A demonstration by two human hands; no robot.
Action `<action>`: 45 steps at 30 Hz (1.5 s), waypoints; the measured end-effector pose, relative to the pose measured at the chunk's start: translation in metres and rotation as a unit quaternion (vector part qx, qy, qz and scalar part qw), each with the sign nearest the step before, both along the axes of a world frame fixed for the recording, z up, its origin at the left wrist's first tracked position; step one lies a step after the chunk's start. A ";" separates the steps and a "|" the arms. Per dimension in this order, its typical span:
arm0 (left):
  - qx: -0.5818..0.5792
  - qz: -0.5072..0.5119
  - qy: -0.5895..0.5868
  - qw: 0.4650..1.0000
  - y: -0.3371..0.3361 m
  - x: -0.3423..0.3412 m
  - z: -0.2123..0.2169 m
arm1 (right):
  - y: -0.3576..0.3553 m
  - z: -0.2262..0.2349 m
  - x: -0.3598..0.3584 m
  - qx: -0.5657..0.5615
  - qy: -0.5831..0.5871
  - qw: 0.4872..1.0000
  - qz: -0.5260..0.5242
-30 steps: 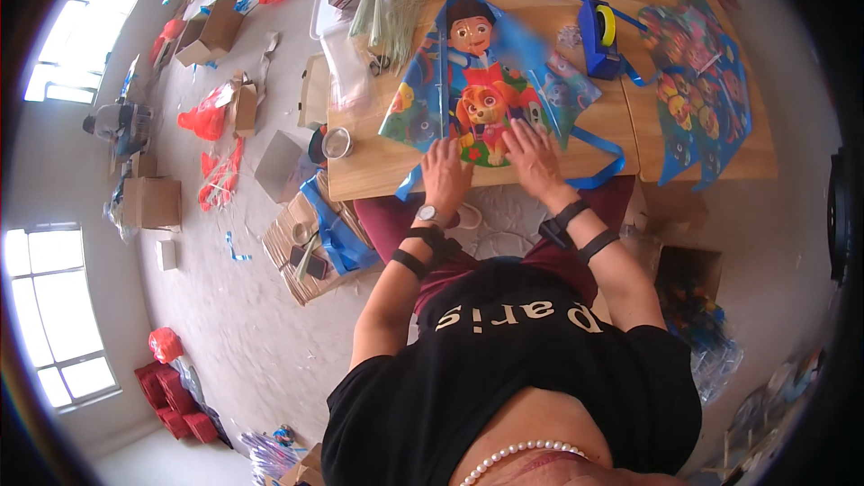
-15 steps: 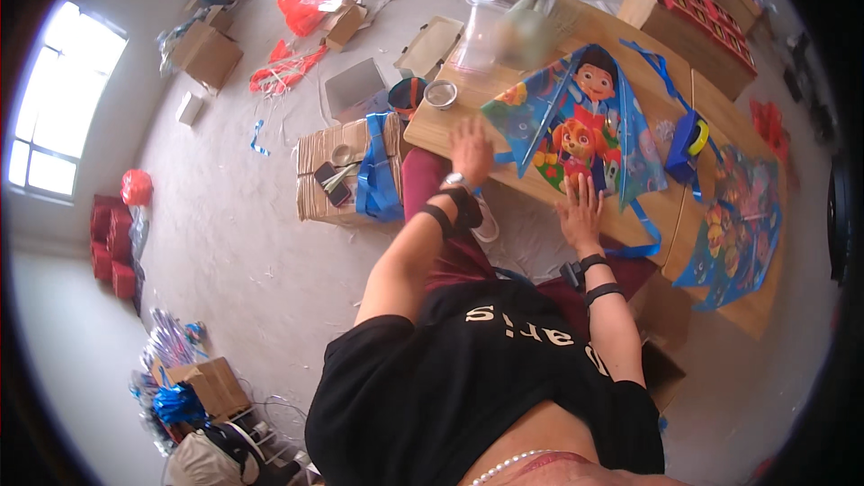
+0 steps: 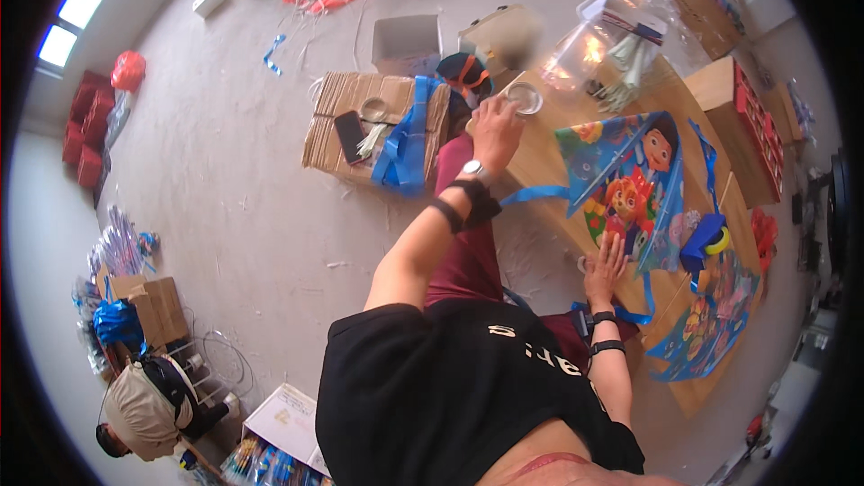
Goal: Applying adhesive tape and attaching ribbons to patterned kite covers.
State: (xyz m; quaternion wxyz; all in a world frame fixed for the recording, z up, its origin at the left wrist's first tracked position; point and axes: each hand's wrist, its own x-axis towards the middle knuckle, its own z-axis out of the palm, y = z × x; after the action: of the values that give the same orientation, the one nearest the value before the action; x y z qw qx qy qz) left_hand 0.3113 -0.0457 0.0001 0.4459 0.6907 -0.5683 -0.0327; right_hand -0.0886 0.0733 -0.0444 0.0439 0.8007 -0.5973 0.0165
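From here I see hands apart: R hand [image 3: 606,272] flat at lower edge of kite [image 3: 627,191] on table [image 3: 543,162]; L hand [image 3: 497,133] at round tub [image 3: 526,98] (grip? cannot tell). Prob. reaching step; next needs careful pinch.

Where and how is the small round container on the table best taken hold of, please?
Probably grip the small round container by its rim, from the table's left corner, where the left hand is: the container sits near that corner, and its circular outline should suit a pinch.
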 end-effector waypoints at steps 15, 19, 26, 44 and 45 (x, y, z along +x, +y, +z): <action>0.200 0.355 0.500 0.764 0.176 0.129 -0.278 | -0.007 0.011 0.016 0.037 0.018 0.999 0.009; 0.182 0.340 0.529 0.756 0.188 0.132 -0.265 | -0.007 0.012 0.019 0.042 0.009 0.999 0.003; 0.185 0.207 0.622 0.732 0.231 0.140 -0.212 | -0.008 0.008 0.015 0.021 0.015 1.000 0.007; 0.233 0.071 0.734 0.634 0.223 0.156 -0.112 | -0.013 0.039 0.039 0.005 -0.207 0.978 0.005; 0.219 0.062 0.752 0.619 0.222 0.152 -0.108 | -0.013 0.041 0.042 0.005 -0.208 0.978 0.001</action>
State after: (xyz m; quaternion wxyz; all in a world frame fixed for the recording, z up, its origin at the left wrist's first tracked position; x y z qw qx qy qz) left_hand 0.4634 0.1759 -0.1081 0.5542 0.5355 0.0338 -0.6363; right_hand -0.0466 0.0600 -0.0031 -0.0851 0.7805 -0.5926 0.1797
